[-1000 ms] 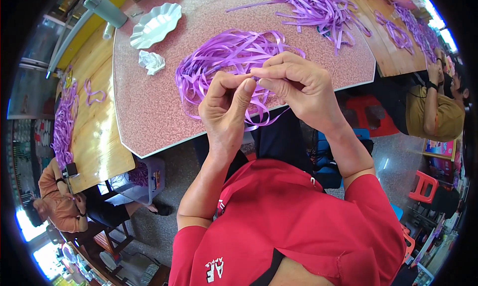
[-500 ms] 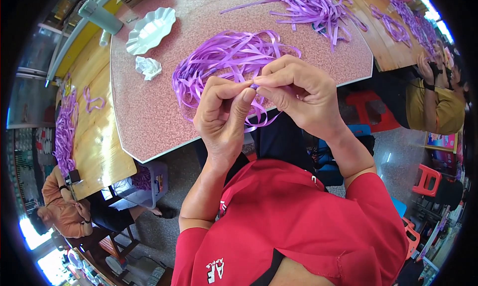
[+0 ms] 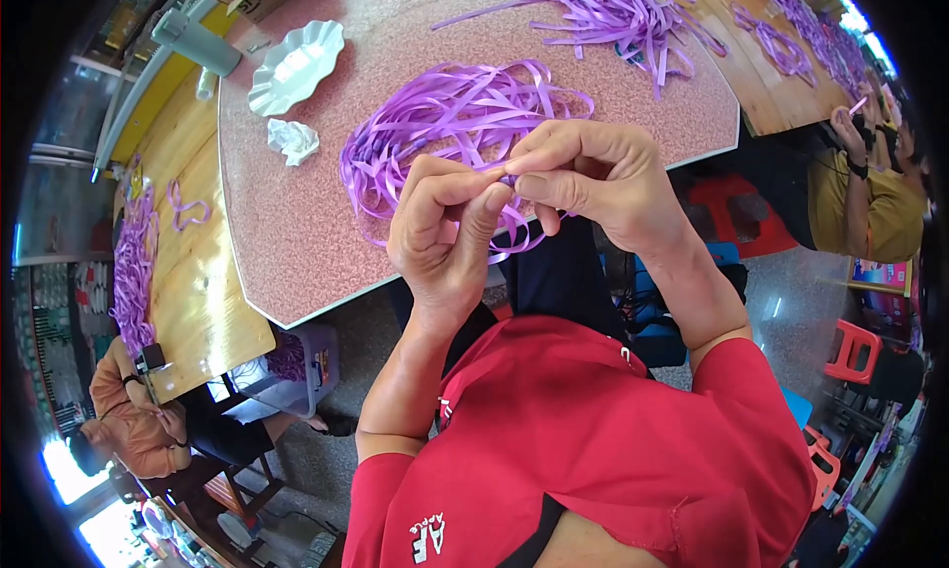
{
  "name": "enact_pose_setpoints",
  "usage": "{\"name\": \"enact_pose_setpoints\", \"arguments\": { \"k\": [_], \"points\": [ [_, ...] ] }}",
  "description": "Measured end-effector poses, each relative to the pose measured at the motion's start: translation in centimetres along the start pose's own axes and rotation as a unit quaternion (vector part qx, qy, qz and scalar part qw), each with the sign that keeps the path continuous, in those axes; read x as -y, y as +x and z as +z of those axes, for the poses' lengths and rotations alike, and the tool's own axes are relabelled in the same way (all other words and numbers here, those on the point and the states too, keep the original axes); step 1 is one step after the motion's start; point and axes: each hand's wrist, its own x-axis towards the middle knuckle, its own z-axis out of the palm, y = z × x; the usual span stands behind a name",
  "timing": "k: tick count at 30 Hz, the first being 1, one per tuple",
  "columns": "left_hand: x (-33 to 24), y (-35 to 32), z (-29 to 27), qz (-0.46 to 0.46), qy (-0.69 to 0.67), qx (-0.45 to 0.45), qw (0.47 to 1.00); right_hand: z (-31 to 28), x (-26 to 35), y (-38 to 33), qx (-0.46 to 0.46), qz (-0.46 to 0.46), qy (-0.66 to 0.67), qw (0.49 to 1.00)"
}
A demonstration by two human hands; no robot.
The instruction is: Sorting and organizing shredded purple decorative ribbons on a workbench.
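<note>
My left hand (image 3: 440,227) and my right hand (image 3: 593,177) meet fingertip to fingertip over the near edge of the pink table (image 3: 287,212). Both pinch a purple ribbon (image 3: 519,242) at one small spot, where a darker bit shows between thumbs and forefingers. Whether that bit is a knot or a fold, I cannot tell. Part of the ribbon hangs below my fingers. Just beyond my hands lies a loose heap of purple ribbons (image 3: 450,108), partly covered by them.
Farther back is another purple ribbon pile (image 3: 623,14). At left lie a white scalloped dish (image 3: 297,67), crumpled white tissue (image 3: 293,142) and a grey-green cup (image 3: 198,42). People sit at left (image 3: 138,420) and right (image 3: 850,202). A red stool (image 3: 741,217) stands beside the table.
My right thumb and fingers have shifted slightly around the pinched ribbon, and a lower finger now shows beneath. The left hand has barely moved.
</note>
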Motion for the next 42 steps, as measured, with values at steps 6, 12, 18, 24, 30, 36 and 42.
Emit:
{"name": "enact_pose_setpoints", "arguments": {
  "k": [6, 12, 18, 24, 30, 36, 42],
  "points": [
    [-0.2, -0.4, 0.4, -0.078, -0.064, -0.026, 0.995, 0.4, -1.2, 0.2, -0.016, -0.121, -0.112, 0.986],
    [1.0, -0.2, -0.1, -0.199, -0.215, -0.001, 0.956, -0.6, -2.4, 1.0, -0.004, -0.111, -0.16, 0.981],
    [0.0, 0.2, 0.1, -0.196, -0.144, 0.03, 0.97, -0.2, -2.6, 0.5, -0.059, -0.06, -0.031, 0.996],
    [-0.4, 0.0, 0.0, -0.196, -0.091, 0.05, 0.975, 0.4, -2.0, 0.2, -0.054, -0.055, -0.001, 0.997],
    [0.7, 0.6, -0.9, -0.012, 0.085, 0.143, 0.986, 0.7, -1.2, -0.2, -0.035, -0.007, 0.005, 0.999],
    [0.7, 0.7, -1.2, 0.098, 0.108, 0.136, 0.98, 1.1, 0.3, -0.5, -0.008, 0.049, 0.003, 0.999],
    [1.1, 0.1, -0.6, 0.119, 0.08, 0.08, 0.986, 1.4, -0.2, -0.9, -0.012, -0.09, -0.096, 0.991]
  ]
}}
